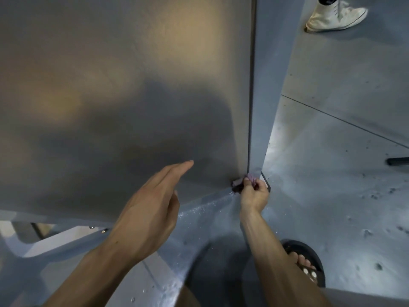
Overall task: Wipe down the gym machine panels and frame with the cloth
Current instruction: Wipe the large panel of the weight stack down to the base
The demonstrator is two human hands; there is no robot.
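- Left hand (152, 204) is held flat, fingers straight and together, pointing up and forward, forearm bare.
- Right hand (254, 193) is curled in a grip, arm stretched downward.

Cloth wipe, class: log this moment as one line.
right hand grips cloth at panel bottom corner | left hand open near panel

Large matte grey metal machine panel (124, 85) walls off the whole left and centre. Its vertical corner edge (251, 107) runs down to the floor, right hand (254, 193) wedged there with a small purple cloth (251, 178). Open grey speckled floor (343, 196) right of the corner; black sandalled foot (307, 262) and a black bar (398, 161) intrude.
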